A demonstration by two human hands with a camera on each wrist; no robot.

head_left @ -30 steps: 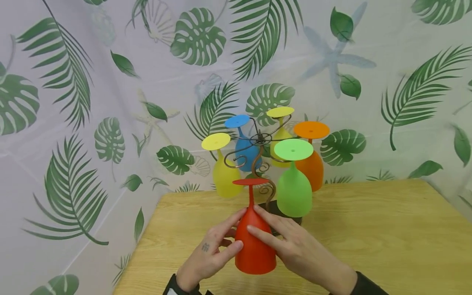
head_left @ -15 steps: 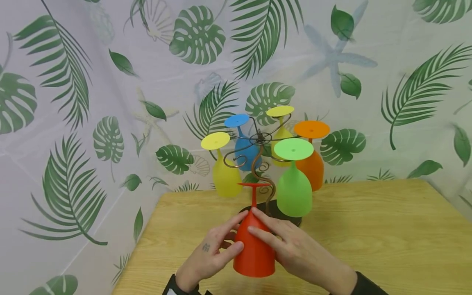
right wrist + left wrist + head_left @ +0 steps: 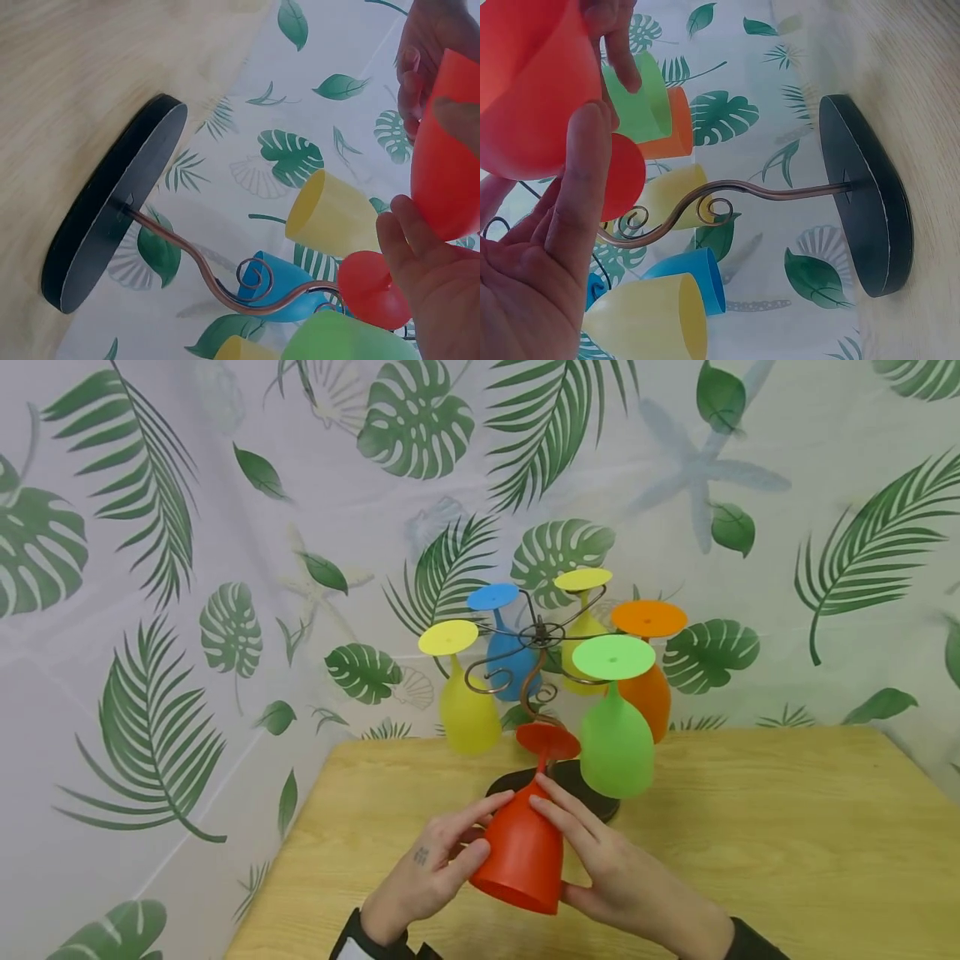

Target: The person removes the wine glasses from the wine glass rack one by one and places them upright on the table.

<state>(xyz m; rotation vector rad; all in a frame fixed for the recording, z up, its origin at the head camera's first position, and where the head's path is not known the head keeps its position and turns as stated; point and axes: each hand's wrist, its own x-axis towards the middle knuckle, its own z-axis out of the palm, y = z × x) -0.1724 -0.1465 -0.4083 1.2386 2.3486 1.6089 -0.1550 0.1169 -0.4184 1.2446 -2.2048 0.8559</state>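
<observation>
Both hands — left hand, right hand — curled round the red goblet, held upside down, tilted, above the worktop | foot just before the rack (five goblets hanging) | risk: foot knocking the green goblet — or the goblet slipping from the grip.

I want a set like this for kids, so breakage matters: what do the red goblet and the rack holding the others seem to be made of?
The red goblet, held by the left hand and right hand, looks like matte, slightly translucent plastic or silicone: light glows through its wall, with no glassy glare. The rack looks like bronze-coloured metal wire bent into scrolls, on a dark matte base, material unclear.
</observation>
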